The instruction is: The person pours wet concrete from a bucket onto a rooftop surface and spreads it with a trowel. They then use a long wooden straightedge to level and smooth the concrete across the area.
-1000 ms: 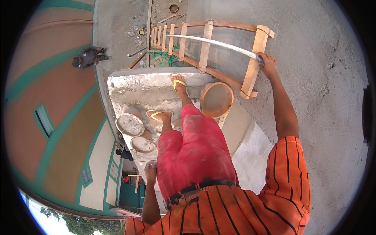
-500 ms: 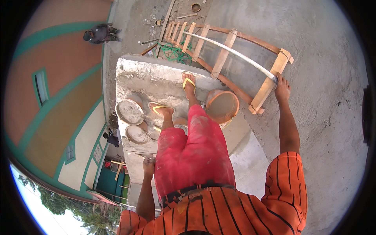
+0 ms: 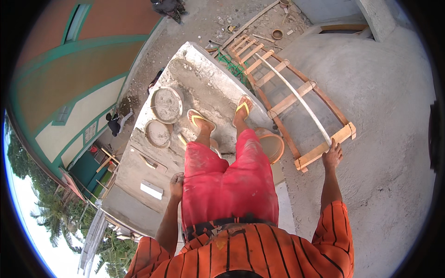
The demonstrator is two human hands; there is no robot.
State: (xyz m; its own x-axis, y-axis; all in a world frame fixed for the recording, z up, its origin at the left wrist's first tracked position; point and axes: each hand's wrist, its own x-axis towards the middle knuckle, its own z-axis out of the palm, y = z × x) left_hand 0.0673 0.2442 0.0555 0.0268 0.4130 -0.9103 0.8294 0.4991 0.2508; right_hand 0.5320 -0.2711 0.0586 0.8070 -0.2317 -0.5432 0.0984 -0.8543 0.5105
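Observation:
My right hand is closed around the near end of a long white pole, right at the top rung of a wooden ladder. The pole runs down over the rungs toward the ground. Beside my left thigh, my left hand hangs with curled fingers and nothing visible in it. On the ledge to its left lie a plastering float and a white rectangular block. My feet, in yellow-strapped sandals, stand on the rough concrete ledge.
A large bucket and a smaller bucket, both with grey mix, stand left of my feet. An orange-rimmed bucket is by my right leg. Green rope lies beyond the ledge's edge. Two people are below.
My view has turned, so the ladder, ledge and buckets appear rotated clockwise. My right hand remains at the pole's end. The float and white block now show clearly beside my left hand.

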